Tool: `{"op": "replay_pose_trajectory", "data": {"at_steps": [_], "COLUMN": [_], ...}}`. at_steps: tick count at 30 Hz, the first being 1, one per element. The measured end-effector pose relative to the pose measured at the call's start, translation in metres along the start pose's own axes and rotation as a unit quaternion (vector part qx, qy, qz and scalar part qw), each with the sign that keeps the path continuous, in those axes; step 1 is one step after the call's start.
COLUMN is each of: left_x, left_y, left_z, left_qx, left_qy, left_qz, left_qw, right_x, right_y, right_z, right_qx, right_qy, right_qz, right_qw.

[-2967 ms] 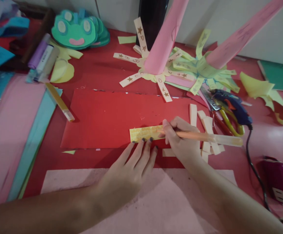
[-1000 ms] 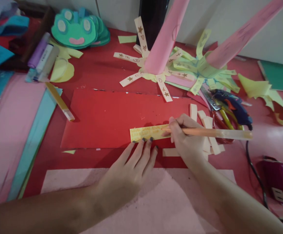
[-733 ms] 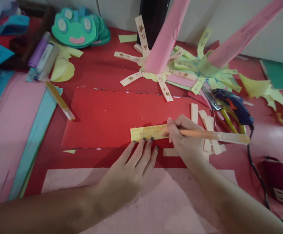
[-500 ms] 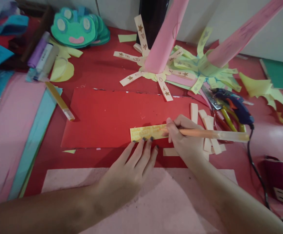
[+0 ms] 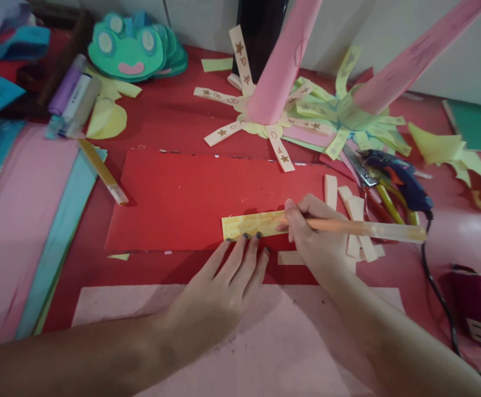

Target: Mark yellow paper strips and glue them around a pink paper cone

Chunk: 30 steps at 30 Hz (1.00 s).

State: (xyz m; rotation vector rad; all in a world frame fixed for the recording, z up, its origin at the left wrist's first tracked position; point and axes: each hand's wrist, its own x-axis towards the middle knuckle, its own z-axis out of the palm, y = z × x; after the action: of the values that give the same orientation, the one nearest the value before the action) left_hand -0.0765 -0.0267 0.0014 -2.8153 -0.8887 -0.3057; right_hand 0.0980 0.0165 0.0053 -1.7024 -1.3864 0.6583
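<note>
My right hand (image 5: 317,237) is closed round an orange pen (image 5: 360,228), its tip against a yellow paper strip (image 5: 246,223) with markings along it. The strip lies on a red sheet (image 5: 174,198). My left hand (image 5: 226,278) rests flat, fingers spread, the fingertips on the strip's lower edge. Pale paper strips (image 5: 355,212) lie just right of my right hand, and another pale strip (image 5: 290,257) sits partly beneath it.
Behind stand pink paper cones (image 5: 282,71) with lettered strips round their bases. A glue gun (image 5: 401,179) and yellow-handled pliers (image 5: 389,204) lie right, its cord running forward. Left are a capped yellow pen (image 5: 103,173), frog cutouts (image 5: 128,49) and coloured sheets (image 5: 37,209).
The pen and my right hand have shifted very slightly right along the strip. My left hand stays in place on it.
</note>
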Motion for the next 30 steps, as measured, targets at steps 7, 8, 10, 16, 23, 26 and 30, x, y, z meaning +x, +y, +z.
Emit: {"op": "replay_pose_trajectory", "data": {"at_steps": [7, 8, 10, 16, 23, 26, 30], "left_x": [0.0004, 0.0005, 0.0005, -0.0006, -0.0006, -0.0001, 0.0006], "left_y": [-0.0001, 0.0000, 0.0001, 0.0008, 0.0010, 0.0008, 0.0005], "left_z": [-0.0013, -0.0012, -0.0008, 0.0009, 0.0014, 0.0006, 0.0008], "left_qx": [0.002, 0.002, 0.000, -0.005, -0.007, -0.005, 0.000], "left_qy": [-0.006, -0.007, -0.002, 0.003, 0.003, 0.003, -0.002], "left_qz": [0.002, 0.002, 0.002, 0.000, 0.001, 0.000, 0.002], "left_qw": [1.000, 1.000, 1.000, 1.000, 1.000, 1.000, 1.000], "right_x": [-0.0011, -0.0013, -0.0015, -0.0009, -0.0006, -0.0006, -0.0023], "right_y": [0.0054, 0.0060, 0.0065, 0.0015, -0.0009, -0.0002, -0.0003], "right_z": [0.0005, 0.0006, 0.0005, -0.0006, -0.0004, -0.0010, -0.0014], "right_qx": [0.014, 0.011, 0.006, 0.014, -0.035, -0.033, -0.013], "right_qy": [-0.005, -0.006, -0.009, -0.005, 0.006, -0.005, -0.003], "right_qz": [0.014, 0.015, 0.015, 0.021, -0.016, -0.011, -0.010], "right_qw": [1.000, 1.000, 1.000, 1.000, 0.999, 0.999, 1.000]}}
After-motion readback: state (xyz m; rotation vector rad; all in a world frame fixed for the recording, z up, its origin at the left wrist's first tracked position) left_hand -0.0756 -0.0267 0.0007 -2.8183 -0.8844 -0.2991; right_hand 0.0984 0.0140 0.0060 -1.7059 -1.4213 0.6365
